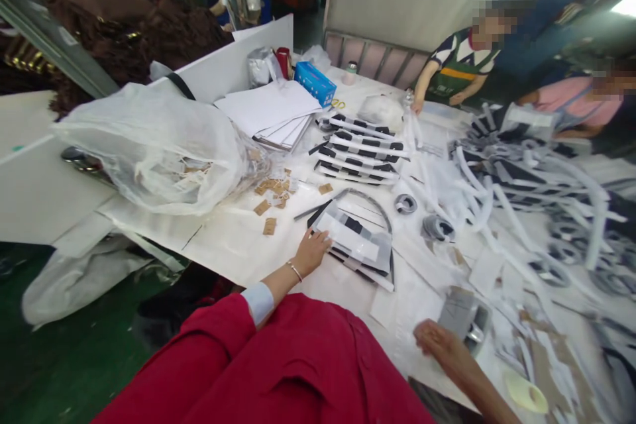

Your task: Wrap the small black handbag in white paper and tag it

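Observation:
A flat black-and-grey bag (373,250) with a looped handle lies on the white table (233,248), a white sheet over its front. My left hand (312,250) rests on its left edge, fingers spread. To the right, my right hand (437,339) hovers by a grey tape dispenser (462,318), its fingers curled; what they hold, if anything, is too blurred to tell. Brown tags (269,226) lie scattered left of the bag. Behind it is a stack of similar striped pieces (358,151).
A clear plastic sack (163,146) bulges at the left, near white sheets (271,109) and a blue box (315,83). Grey rolls (406,203), white strips and more striped pieces cover the right side. Two people (460,69) (579,103) stand across the table.

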`<state>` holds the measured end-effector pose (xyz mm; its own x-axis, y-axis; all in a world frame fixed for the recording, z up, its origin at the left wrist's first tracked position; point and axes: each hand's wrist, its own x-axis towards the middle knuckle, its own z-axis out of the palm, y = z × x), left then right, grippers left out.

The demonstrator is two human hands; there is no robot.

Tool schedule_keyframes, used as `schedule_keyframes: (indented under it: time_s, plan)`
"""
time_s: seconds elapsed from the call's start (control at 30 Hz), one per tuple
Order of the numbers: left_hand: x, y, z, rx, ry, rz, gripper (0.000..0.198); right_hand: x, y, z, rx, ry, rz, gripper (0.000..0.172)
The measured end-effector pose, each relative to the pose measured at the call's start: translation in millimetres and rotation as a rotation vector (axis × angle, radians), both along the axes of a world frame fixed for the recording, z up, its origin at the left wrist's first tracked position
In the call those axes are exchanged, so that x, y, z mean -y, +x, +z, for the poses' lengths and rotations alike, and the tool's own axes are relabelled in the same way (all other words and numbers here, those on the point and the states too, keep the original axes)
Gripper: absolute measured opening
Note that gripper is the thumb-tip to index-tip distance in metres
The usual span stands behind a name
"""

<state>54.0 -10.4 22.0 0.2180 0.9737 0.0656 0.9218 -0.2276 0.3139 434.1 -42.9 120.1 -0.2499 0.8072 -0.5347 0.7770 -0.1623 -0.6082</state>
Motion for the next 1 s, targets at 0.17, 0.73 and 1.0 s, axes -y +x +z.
schedule_keyframes:
  time_s: [0.17, 0.73, 1.0]
  plan:
    - [-1, -1, -3.8, 0.019, 0.021, -0.005, 0.038, -89, -141, 53.3, -0.007, 0.041, 0.406, 0.028]
    - [0, -1, -12.0, 0.116, 0.021, 0.004, 0.041, -190, -300, -2.2, 0.678, 0.104, 1.201, 0.022]
    - [-1, -1, -5.6, 0.114, -0.016, -0.003, 0.040, -201, -310, -35.4, 0.713, 0.114, 1.279, 0.027]
